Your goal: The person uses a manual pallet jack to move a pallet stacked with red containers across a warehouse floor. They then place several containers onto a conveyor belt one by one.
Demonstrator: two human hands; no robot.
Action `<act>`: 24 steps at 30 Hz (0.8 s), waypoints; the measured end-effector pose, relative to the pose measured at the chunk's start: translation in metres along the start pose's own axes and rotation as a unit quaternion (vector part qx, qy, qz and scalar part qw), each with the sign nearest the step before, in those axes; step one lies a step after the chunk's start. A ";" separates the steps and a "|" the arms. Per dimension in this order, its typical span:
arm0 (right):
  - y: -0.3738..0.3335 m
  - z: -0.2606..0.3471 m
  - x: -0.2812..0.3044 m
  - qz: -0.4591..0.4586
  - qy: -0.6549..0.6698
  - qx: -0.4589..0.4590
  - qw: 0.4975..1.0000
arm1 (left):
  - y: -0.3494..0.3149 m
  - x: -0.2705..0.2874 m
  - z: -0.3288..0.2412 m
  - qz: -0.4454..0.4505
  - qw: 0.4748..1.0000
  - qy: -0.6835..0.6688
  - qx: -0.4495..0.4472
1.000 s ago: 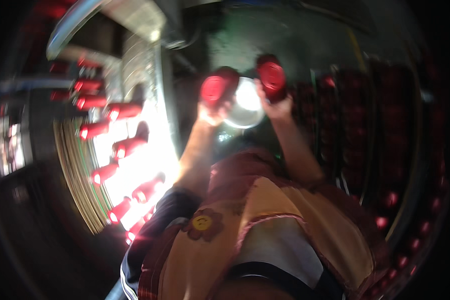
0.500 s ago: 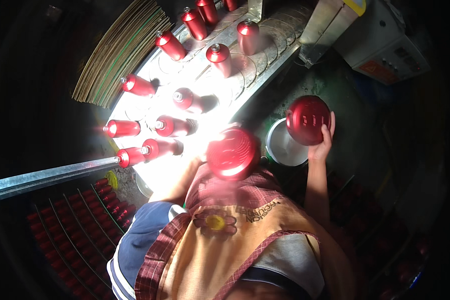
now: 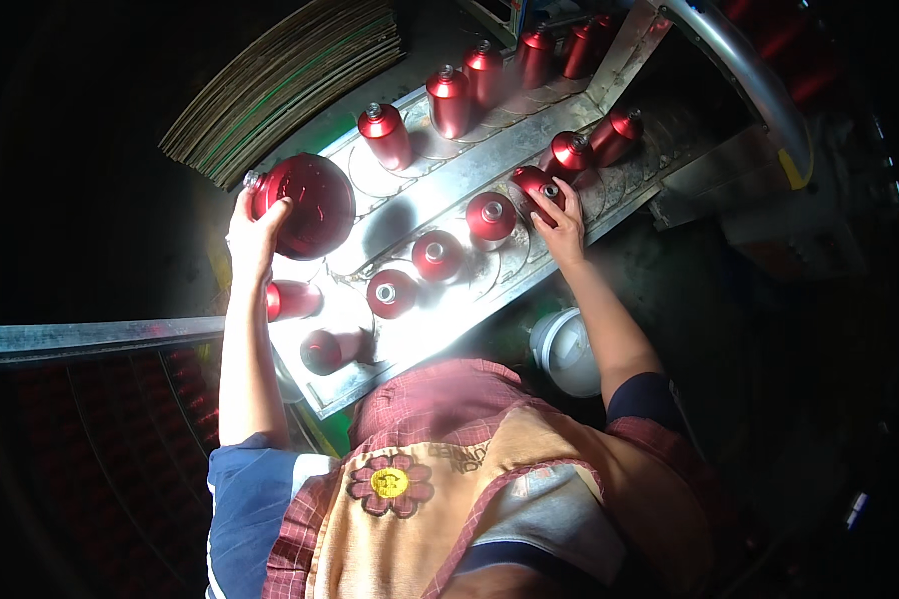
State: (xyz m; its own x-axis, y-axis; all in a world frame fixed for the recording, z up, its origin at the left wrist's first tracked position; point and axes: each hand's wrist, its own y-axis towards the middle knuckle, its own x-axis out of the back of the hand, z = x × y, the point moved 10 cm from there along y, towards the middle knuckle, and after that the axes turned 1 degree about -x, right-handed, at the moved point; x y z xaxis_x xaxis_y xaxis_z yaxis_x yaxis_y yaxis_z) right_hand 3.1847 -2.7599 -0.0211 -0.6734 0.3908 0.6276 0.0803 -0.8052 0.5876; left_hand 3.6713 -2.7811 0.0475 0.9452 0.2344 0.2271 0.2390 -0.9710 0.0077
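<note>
The left hand (image 3: pixel 253 238), forearm raised along the left of the frame, clasps a red bottle (image 3: pixel 312 210) whose broad base faces the camera; the right hand (image 3: pixel 561 228), arm stretched right of centre, curls its fingers round the top of a second bottle (image 3: pixel 531 181) on the metal conveyor (image 3: pixel 509 150). Upright neighbours (image 3: pixel 482 226) crowd that one on both sides, with cardboard sheets (image 3: pixel 275 85) upper left and 1 white bucket (image 3: pixel 574 359) beside the right forearm.

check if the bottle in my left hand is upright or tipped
Tipped: the red bottle in your left hand shows its round base to the view, with its neck out at the left side.
</note>
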 end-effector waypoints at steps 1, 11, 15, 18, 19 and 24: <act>-0.002 -0.013 0.004 0.001 -0.028 -0.036 0.999 | 0.010 0.001 0.005 -0.072 0.994 0.079 -0.007; 0.050 -0.129 0.010 0.080 -0.094 -0.166 0.978 | 0.112 -0.094 0.153 -0.212 0.902 0.360 0.108; 0.050 -0.130 0.009 0.068 -0.118 -0.123 0.983 | 0.113 -0.059 0.165 -0.267 0.884 0.369 0.103; 0.055 -0.144 0.019 0.043 -0.142 -0.111 0.983 | 0.118 -0.043 0.185 -0.218 0.910 0.307 0.171; 0.056 -0.147 0.011 0.094 -0.156 -0.092 0.979 | 0.118 -0.036 0.185 -0.217 0.909 0.309 0.175; 0.083 -0.149 0.029 0.087 -0.212 -0.016 0.973 | 0.111 -0.003 0.181 -0.244 0.890 0.330 0.200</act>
State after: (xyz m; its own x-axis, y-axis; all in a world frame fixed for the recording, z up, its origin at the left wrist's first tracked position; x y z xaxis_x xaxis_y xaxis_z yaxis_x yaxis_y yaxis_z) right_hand 3.0625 -2.8819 -0.0296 -0.2865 0.3914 0.8745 0.1379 -0.8864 0.4419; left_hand 3.7349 -2.8810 -0.1287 0.4019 0.4168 0.8154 0.7697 -0.6361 -0.0542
